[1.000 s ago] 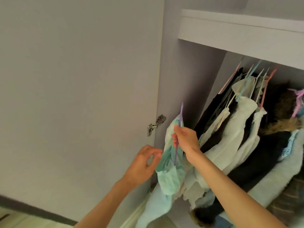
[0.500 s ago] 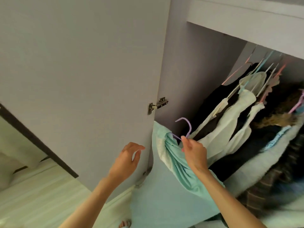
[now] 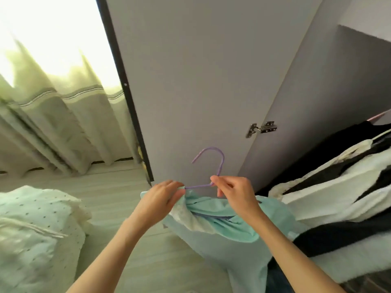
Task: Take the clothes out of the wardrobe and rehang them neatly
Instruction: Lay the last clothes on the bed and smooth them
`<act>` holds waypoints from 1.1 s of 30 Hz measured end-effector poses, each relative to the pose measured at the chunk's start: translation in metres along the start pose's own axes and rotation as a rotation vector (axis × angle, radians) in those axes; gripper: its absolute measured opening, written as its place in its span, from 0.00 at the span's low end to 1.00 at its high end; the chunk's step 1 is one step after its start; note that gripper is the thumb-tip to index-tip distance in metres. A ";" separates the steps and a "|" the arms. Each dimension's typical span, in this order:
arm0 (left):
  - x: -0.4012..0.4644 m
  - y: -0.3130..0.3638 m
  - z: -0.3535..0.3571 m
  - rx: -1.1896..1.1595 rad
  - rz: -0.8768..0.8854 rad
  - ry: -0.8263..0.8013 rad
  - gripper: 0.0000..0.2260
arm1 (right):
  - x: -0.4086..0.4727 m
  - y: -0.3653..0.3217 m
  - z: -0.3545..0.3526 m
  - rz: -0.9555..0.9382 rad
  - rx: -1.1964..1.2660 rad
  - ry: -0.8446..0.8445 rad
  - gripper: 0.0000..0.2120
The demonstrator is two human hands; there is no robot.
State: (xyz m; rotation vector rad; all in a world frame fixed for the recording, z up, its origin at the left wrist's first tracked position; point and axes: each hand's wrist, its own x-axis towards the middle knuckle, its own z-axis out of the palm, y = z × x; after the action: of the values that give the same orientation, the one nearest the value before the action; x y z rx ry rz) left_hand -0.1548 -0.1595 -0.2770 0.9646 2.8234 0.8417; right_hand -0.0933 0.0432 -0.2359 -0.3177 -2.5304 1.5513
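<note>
A mint-green garment (image 3: 224, 216) hangs on a purple hanger (image 3: 213, 163), held out in front of the open wardrobe door (image 3: 201, 81). My right hand (image 3: 234, 191) pinches the hanger at the base of its hook. My left hand (image 3: 163, 197) grips the garment's shoulder where the hanger's left arm enters it. The hook points up and left, free of any rail. Black and white clothes (image 3: 330, 176) still hang inside the wardrobe at the right.
A metal hinge (image 3: 261, 129) sits on the door's inner edge. Pale curtains (image 3: 59, 115) hang at the left by a bright window. A white dotted fabric heap (image 3: 36, 235) lies at the lower left. Light wooden floor (image 3: 131, 250) runs below.
The hanger with the green garment has come off the rail and out of the wardrobe, moving left. My left hand has taken hold of the garment's shoulder. The view has swung left toward the curtains.
</note>
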 end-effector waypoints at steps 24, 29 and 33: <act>-0.428 -0.094 -0.111 0.039 -1.267 1.080 0.15 | -0.072 -0.133 0.381 -1.152 -0.494 -0.953 0.26; -0.486 -0.064 -0.129 0.364 -1.435 1.226 0.13 | -0.120 -0.170 0.438 -1.350 -0.246 -1.096 0.18; -0.523 -0.036 -0.151 0.550 -1.501 1.374 0.22 | -0.160 -0.224 0.471 -1.466 -0.046 -1.157 0.16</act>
State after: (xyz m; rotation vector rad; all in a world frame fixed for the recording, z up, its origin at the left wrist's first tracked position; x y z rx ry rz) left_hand 0.2150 -0.5578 -0.2353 -2.4385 3.1236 0.3970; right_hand -0.0754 -0.5021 -0.2521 2.3572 -2.0080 0.9562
